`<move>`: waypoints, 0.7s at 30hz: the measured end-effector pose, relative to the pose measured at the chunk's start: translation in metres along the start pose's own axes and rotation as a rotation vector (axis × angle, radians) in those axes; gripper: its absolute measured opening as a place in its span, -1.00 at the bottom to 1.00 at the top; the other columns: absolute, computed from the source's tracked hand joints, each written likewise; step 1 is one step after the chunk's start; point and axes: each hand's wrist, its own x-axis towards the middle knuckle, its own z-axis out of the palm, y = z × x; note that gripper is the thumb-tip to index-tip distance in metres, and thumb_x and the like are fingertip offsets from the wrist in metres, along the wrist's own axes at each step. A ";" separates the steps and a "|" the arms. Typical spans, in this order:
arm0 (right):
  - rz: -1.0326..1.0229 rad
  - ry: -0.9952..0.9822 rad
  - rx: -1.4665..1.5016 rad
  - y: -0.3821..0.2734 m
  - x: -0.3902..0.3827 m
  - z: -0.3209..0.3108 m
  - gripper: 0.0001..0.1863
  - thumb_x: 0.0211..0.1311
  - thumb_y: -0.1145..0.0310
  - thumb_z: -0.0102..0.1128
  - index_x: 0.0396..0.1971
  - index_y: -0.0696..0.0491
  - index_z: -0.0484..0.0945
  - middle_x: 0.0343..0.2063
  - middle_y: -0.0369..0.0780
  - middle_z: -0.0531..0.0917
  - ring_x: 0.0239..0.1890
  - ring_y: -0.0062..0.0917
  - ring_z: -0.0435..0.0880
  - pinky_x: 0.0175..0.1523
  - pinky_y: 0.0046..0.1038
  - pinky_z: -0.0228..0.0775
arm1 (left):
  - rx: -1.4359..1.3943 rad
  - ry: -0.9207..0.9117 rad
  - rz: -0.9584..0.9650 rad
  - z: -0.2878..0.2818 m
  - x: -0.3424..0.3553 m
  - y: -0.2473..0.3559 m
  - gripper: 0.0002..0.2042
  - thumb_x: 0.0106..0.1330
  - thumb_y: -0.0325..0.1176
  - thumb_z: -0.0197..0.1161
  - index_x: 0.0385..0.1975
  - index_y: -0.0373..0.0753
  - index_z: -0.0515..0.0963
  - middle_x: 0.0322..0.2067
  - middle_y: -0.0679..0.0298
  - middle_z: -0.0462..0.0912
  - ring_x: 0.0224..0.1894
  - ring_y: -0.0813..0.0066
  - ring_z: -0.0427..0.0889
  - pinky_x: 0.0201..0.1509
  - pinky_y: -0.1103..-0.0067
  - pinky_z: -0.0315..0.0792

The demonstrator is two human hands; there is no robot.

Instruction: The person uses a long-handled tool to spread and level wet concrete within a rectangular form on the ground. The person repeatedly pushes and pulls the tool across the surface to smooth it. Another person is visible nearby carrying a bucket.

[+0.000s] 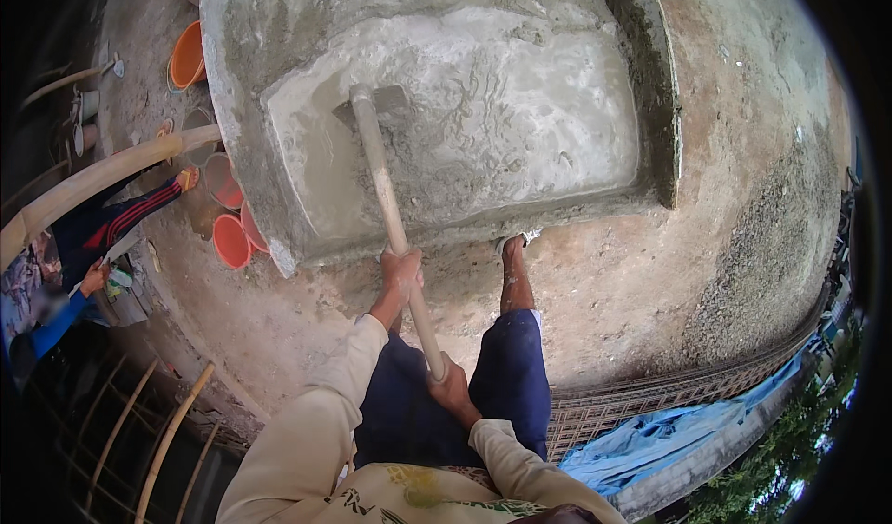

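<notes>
With both hands I hold a hoe with a long pale wooden handle (385, 182). My left hand (400, 275) is wrapped round the handle partway down, and my right hand (452, 389) is closed near its rear end, close to my thighs. The metal hoe blade (391, 98) rests in wet grey cement mix (502, 106), partly sunk and coated. A low-walled mixing trough (658, 78) surrounds the mix, which looks watery and pale across the middle and right. Wetter, smoother slurry lies left of the handle.
Red and orange buckets (231, 241) stand along the trough's left side. A person in dark striped trousers (125, 219) sits at left, beside a bamboo pole (102, 176). Gravel (757, 255) lies at right, with steel mesh (669, 375) and blue tarp (669, 431) at lower right.
</notes>
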 end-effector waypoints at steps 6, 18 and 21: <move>-0.168 0.021 -0.206 -0.053 0.112 -0.032 -0.72 0.08 0.46 0.25 -0.16 0.05 0.50 -0.36 0.07 0.67 -0.19 0.16 0.65 -0.11 0.01 0.47 | -0.090 0.033 0.127 0.017 0.078 0.096 -0.86 0.30 -0.46 0.25 -0.32 -0.35 0.43 -0.59 0.28 0.46 -0.68 0.48 0.46 -0.64 0.45 0.43; -0.104 -0.082 -0.741 -0.006 -0.067 -0.271 -0.71 -0.02 0.41 0.35 -0.23 -0.01 0.55 -0.38 -0.01 0.71 -0.25 0.06 0.72 -0.15 0.02 0.55 | -0.730 -0.444 -0.444 0.114 -0.093 -0.075 -0.85 0.29 -0.44 0.28 -0.45 -0.16 0.43 -0.58 0.32 0.38 -0.55 0.31 0.46 -0.34 0.22 0.46; -0.030 -0.147 -0.719 -0.023 -0.042 -0.264 -0.70 -0.05 0.42 0.36 -0.25 0.02 0.55 -0.41 0.01 0.70 -0.28 0.09 0.71 -0.16 0.02 0.55 | -0.680 -0.413 -0.496 0.119 -0.046 -0.080 -0.83 0.26 -0.44 0.31 -0.49 -0.15 0.43 -0.59 0.32 0.39 -0.55 0.31 0.46 -0.35 0.19 0.45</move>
